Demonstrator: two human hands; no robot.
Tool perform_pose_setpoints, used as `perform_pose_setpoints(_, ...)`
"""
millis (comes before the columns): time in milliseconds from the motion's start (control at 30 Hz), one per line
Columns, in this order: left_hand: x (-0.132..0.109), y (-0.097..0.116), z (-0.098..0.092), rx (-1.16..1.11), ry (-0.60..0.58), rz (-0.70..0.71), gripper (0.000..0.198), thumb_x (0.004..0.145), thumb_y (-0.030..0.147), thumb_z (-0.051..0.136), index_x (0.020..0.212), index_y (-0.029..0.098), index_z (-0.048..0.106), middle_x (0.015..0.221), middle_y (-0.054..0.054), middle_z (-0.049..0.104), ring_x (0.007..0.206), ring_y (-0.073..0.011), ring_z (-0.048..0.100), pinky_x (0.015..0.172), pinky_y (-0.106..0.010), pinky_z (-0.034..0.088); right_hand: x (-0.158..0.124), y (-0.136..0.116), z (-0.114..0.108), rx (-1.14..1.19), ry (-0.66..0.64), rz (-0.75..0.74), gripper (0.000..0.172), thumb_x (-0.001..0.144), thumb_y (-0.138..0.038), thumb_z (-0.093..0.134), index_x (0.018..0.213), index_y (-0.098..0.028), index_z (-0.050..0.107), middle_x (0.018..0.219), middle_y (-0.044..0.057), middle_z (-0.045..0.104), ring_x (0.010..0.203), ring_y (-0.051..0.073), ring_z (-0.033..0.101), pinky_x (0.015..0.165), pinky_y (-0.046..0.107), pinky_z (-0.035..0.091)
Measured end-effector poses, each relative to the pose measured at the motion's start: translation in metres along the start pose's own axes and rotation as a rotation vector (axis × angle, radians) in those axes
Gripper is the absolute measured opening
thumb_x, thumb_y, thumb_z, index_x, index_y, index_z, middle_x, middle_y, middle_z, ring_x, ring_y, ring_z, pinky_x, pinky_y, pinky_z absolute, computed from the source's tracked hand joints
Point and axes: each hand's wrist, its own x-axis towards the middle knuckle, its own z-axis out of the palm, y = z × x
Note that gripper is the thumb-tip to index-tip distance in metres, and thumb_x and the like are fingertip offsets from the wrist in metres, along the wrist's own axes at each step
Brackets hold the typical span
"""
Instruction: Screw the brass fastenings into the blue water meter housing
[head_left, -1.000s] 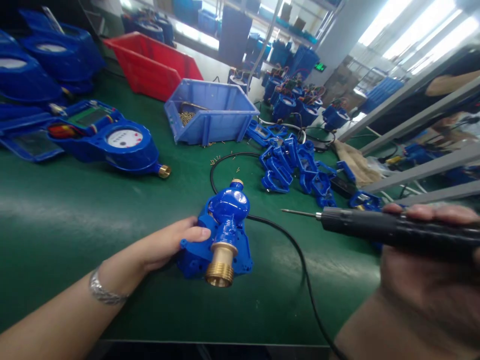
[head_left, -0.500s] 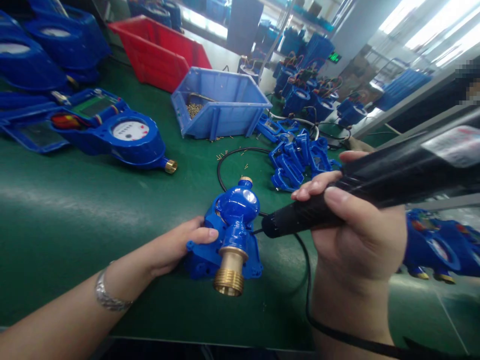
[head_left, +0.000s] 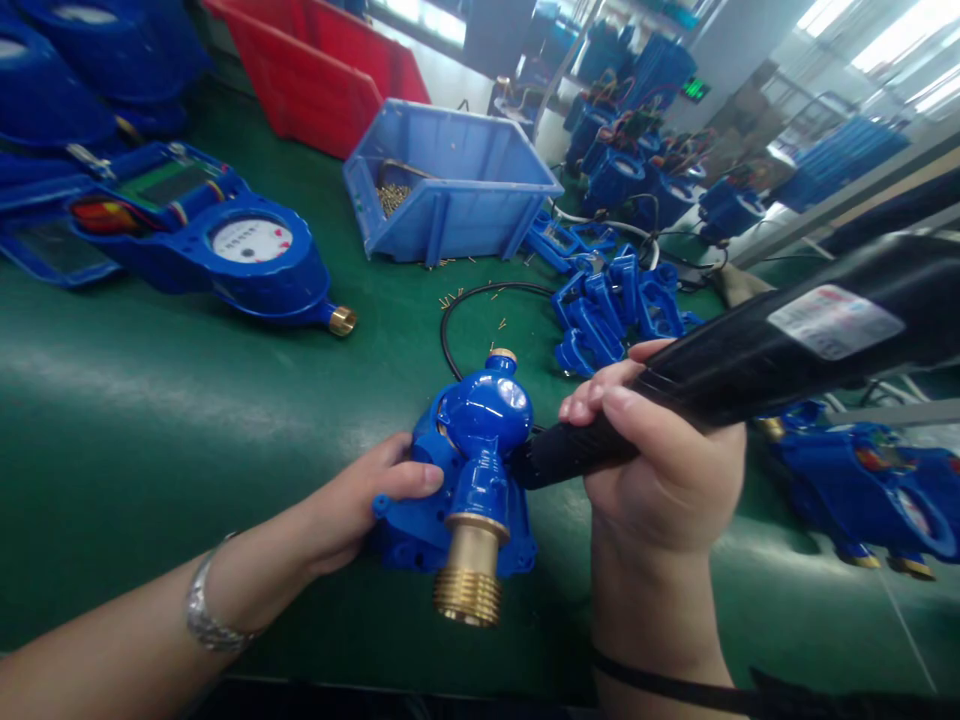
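Note:
A blue water meter [head_left: 491, 410] with brass threaded ends lies underside up before me, its larger brass end toward me. My left hand [head_left: 382, 490] is closed on its blue plastic housing from the left, thumb on top. In my right hand [head_left: 652, 440] is a black electric screwdriver [head_left: 750, 350], fingers wrapped round its front part. The screwdriver's nose presses in beside the right side of the meter body; its bit is hidden there, and I cannot see any screw under it.
Behind stand a blue bin [head_left: 457, 215] holding small brass screws and a red bin [head_left: 315, 75]. Loose screws [head_left: 454, 298] and a black cable [head_left: 450, 335] lie on the green mat. An opened meter [head_left: 247, 245] lies left; blue plastic frames [head_left: 607, 300] are piled right, with more meters [head_left: 862, 480] beyond.
The screwdriver and my right hand have moved left, bringing the nose against the meter; the bit that showed earlier is now hidden. My left hand keeps its hold. The view has shifted slightly.

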Motion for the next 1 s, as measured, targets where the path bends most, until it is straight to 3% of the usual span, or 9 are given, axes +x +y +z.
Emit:
perform_pose_setpoints(233, -0.001, 0.003, 0.003, 0.02, 0.045, -0.001, 0.065, 0.053, 0.039, 0.074, 0.109, 0.015, 0.051, 0.106, -0.014, 0.064, 0.09, -0.0275, 0.063, 0.079, -0.037, 0.05, -0.001, 0.001, 0.0, -0.015, 0.056, 0.003, 0.024, 0.06, -0.01, 0.055, 0.081, -0.019, 0.052, 0.054, -0.007, 0.056, 0.046, 0.012, 0.053, 0.05, 0.029, 0.045)
perform_pose_setpoints(467, 0.002, -0.002, -0.003, 0.006, -0.058, 0.034, 0.057, 0.062, 0.037, 0.071, 0.112, 0.016, 0.054, 0.107, -0.013, 0.066, 0.095, -0.0301, 0.063, 0.084, -0.042, 0.049, -0.001, 0.006, 0.0, -0.003, 0.057, -0.022, 0.027, 0.059, -0.009, 0.056, 0.084, -0.019, 0.053, 0.053, -0.007, 0.057, 0.044, 0.012, 0.053, 0.048, 0.029, 0.045)
perform_pose_setpoints(567, 0.002, -0.002, -0.003, 0.036, -0.042, 0.034, 0.062, 0.061, 0.04, 0.072, 0.113, 0.013, 0.055, 0.104, -0.014, 0.067, 0.093, -0.0305, 0.064, 0.084, -0.043, 0.049, 0.002, 0.003, -0.002, 0.044, -0.006, 0.004, 0.034, 0.058, -0.009, 0.057, 0.09, -0.019, 0.054, 0.054, -0.007, 0.058, 0.044, 0.013, 0.053, 0.048, 0.029, 0.045)
perform_pose_setpoints(700, 0.0, -0.002, -0.002, 0.075, -0.087, 0.053, 0.058, 0.063, 0.041, 0.069, 0.109, 0.009, 0.058, 0.103, -0.016, 0.068, 0.09, -0.0304, 0.065, 0.084, -0.042, 0.049, 0.005, -0.023, -0.01, 0.02, -0.121, -0.042, 0.037, 0.057, -0.011, 0.056, 0.092, -0.021, 0.058, 0.055, -0.007, 0.058, 0.047, 0.013, 0.054, 0.051, 0.029, 0.045)
perform_pose_setpoints(833, 0.0, -0.005, -0.003, 0.093, -0.129, 0.076, 0.05, 0.066, 0.042, 0.067, 0.105, 0.01, 0.061, 0.098, -0.015, 0.07, 0.088, -0.0284, 0.066, 0.082, -0.039, 0.05, -0.007, -0.058, -0.022, -0.046, -0.045, -0.217, 0.034, 0.061, -0.011, 0.048, 0.09, -0.018, 0.063, 0.061, -0.003, 0.055, 0.053, 0.013, 0.052, 0.054, 0.03, 0.045)
perform_pose_setpoints(1000, 0.001, -0.007, -0.005, 0.103, -0.115, 0.067, 0.048, 0.07, 0.041, 0.065, 0.106, 0.01, 0.06, 0.099, -0.015, 0.069, 0.091, -0.031, 0.065, 0.084, -0.043, 0.049, -0.033, -0.072, -0.034, -0.107, -0.04, -0.112, 0.036, 0.065, -0.008, 0.051, 0.095, -0.024, 0.063, 0.062, -0.003, 0.05, 0.053, 0.014, 0.05, 0.055, 0.031, 0.047)
